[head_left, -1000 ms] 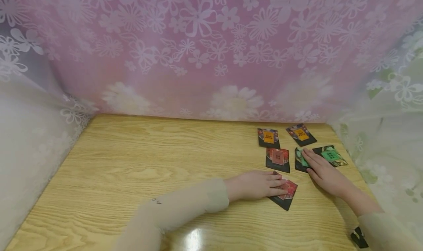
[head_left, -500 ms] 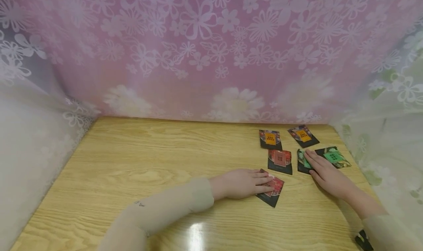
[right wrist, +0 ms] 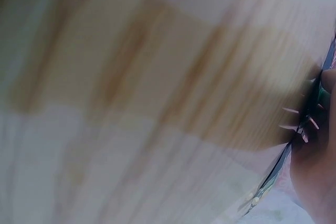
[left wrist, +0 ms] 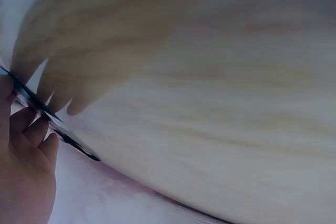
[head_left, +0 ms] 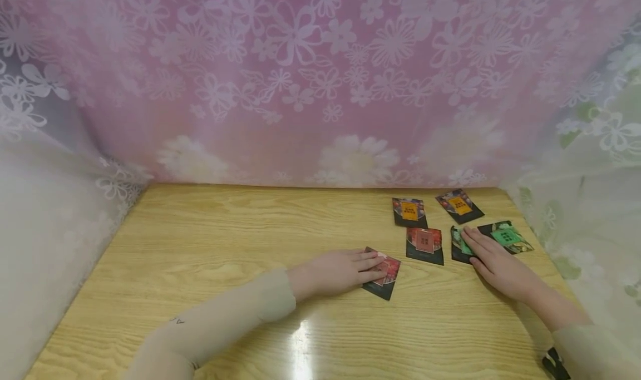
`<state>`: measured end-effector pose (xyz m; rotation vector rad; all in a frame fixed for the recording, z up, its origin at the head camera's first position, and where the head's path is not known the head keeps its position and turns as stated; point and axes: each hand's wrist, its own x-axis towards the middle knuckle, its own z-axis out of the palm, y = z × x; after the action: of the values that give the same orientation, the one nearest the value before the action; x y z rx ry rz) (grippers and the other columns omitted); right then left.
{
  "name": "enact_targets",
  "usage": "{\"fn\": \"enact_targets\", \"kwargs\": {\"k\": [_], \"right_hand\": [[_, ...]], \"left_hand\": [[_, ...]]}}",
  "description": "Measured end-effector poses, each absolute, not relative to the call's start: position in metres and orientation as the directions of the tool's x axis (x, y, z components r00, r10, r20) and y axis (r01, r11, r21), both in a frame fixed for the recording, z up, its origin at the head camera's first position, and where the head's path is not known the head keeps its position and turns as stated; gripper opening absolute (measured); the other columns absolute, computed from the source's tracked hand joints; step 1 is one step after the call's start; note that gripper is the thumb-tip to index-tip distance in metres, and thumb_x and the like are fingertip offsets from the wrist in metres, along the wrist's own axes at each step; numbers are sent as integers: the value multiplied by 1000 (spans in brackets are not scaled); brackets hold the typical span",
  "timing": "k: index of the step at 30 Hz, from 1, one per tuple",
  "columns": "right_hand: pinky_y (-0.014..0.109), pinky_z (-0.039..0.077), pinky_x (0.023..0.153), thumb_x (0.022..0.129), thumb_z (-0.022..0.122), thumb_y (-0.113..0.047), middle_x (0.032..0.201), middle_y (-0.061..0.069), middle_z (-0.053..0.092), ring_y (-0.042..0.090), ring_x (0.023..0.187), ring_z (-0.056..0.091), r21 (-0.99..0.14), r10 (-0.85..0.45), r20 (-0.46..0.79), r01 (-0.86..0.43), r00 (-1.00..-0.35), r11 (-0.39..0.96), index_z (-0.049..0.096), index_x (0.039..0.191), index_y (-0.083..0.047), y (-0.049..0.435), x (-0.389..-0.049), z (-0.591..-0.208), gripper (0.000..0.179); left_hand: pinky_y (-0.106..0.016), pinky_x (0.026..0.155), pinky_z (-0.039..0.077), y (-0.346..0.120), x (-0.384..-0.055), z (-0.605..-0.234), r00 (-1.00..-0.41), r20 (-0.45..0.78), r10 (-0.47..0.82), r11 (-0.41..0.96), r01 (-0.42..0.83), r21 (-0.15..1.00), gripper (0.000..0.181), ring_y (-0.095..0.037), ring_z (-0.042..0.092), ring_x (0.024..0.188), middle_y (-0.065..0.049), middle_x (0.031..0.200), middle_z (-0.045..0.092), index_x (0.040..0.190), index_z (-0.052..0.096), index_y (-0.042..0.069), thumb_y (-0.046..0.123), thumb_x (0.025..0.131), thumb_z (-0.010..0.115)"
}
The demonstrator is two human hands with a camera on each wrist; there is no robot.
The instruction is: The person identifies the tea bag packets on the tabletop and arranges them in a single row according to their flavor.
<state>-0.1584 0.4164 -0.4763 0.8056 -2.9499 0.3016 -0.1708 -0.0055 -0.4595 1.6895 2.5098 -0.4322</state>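
My left hand (head_left: 338, 271) presses with straight fingers on a black-and-red packet (head_left: 392, 271), near the middle of the table in the head view. Its fingers hide part of the red label. In the left wrist view the left hand (left wrist: 31, 166) lies along the packet's thin dark edge (left wrist: 79, 147). Farther right, my right hand (head_left: 503, 269) rests with straight fingers on a black packet with a green label (head_left: 459, 253), partly covering it. The right wrist view catches the right hand (right wrist: 315, 166) only at its edge.
Another red packet (head_left: 424, 245) lies between the hands. Behind it are two orange-labelled packets, one left (head_left: 409, 212) and one right (head_left: 459, 205). A second green packet (head_left: 507, 236) touches the right side. A small black object (head_left: 555, 363) sits by the right sleeve. Floral curtains (head_left: 300, 118) surround the wooden table (head_left: 225, 230).
My left hand has slid leftward across the table, and the red packet under its fingers has moved along with it. The right hand stays on the green packet.
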Motion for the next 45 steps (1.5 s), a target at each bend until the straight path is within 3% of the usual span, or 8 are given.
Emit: {"fn": "enact_targets", "kwargs": {"k": [4, 9, 15, 22, 27, 36, 45], "right_hand": [[0, -12, 117, 110, 57, -12, 175, 21, 27, 7, 165, -3, -156, -503, 134, -519, -854, 840, 35, 164, 4, 417, -159, -476, 60], [1, -13, 117, 110, 55, -12, 175, 22, 25, 12, 166, -1, -155, -506, 128, -521, -853, 839, 33, 164, 4, 417, -159, -475, 61], [0, -13, 117, 111, 55, -12, 175, 21, 25, 4, 164, -5, -157, -515, 132, -531, -847, 833, 33, 164, 5, 415, -157, -474, 60], [1, -13, 118, 111, 54, -12, 174, 22, 27, 15, 167, 2, -165, -508, 136, -525, -850, 835, 33, 164, 4, 416, -157, -477, 59], [2, -13, 118, 111, 54, -12, 174, 22, 27, 16, 167, 3, -164, -513, 140, -531, -847, 831, 33, 164, 4, 418, -159, -479, 59], [3, -14, 119, 111, 55, -12, 174, 24, 26, 18, 168, 4, -156, -511, 125, -525, -851, 837, 32, 164, 5, 417, -160, -476, 60], [3, -15, 118, 112, 52, -15, 174, 24, 25, 31, 167, 11, -189, -490, 91, -498, -867, 846, 29, 166, 2, 418, -159, -478, 61]], "left_hand": [[-31, 136, 20, -23, -172, -460, -426, -200, 882, 405, 904, -138, 54, -17, 19, 166, 2, 179, 18, 172, 20, 28, 25, 119, 27], [-35, 135, 26, -49, -175, -458, -474, -161, 866, 460, 880, -114, 53, -21, 25, 165, 0, 178, 23, 171, 25, 27, 26, 119, 32], [-37, 135, 28, -78, -182, -458, -533, -156, 832, 529, 846, -69, 52, -22, 25, 165, -1, 178, 23, 170, 31, 26, 31, 118, 37], [-39, 135, 29, -105, -185, -458, -607, -166, 777, 610, 792, -41, 57, -22, 25, 165, -3, 178, 24, 170, 30, 21, 35, 116, 43], [-39, 135, 28, -123, -186, -458, -625, -165, 763, 627, 778, -47, 58, -24, 26, 165, -5, 177, 26, 169, 31, 17, 33, 116, 46], [-47, 132, 34, -160, -188, -461, -685, -86, 724, 689, 724, 30, 57, -30, 34, 161, -10, 174, 34, 165, 40, 10, 27, 112, 54], [-53, 127, 40, -194, -190, -464, -748, -47, 662, 749, 661, 45, 59, -37, 41, 157, -16, 170, 39, 164, 41, 9, 25, 110, 59]]}}
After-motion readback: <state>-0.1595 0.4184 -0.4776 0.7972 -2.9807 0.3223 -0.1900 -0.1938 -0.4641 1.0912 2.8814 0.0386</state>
